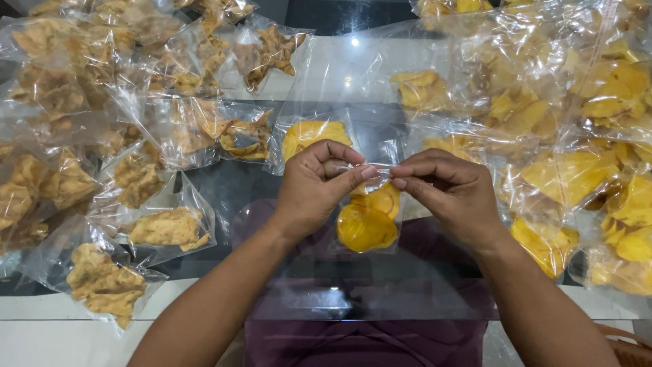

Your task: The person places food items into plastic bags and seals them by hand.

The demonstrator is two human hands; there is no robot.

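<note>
A: Clear plastic, thin and slippery: that was what your left hand (314, 187) and right hand (451, 194) pinched between them. The small clear bag (367, 217) hung over the glass table (224, 187), just in front of your body, with round yellow chips (365, 228) settled at its bottom.

B: How should you have handled the mouth?

A: By my judgement, you did best to keep both pinches level and the top edge taut, so the two film layers lay flat together with the chips well below.

B: And the fingers?

A: Each hand's thumb and forefinger were closed on the bag's upper edge, fingertips nearly meeting at the centre; the remaining fingers were curled in and held nothing else.

B: The surroundings?

A: Filled bags of brown crackers (166, 228) lay to your left, filled bags of yellow chips (570, 173) to your right, and one more yellow-chip bag (314, 132) just beyond your knuckles.
</note>
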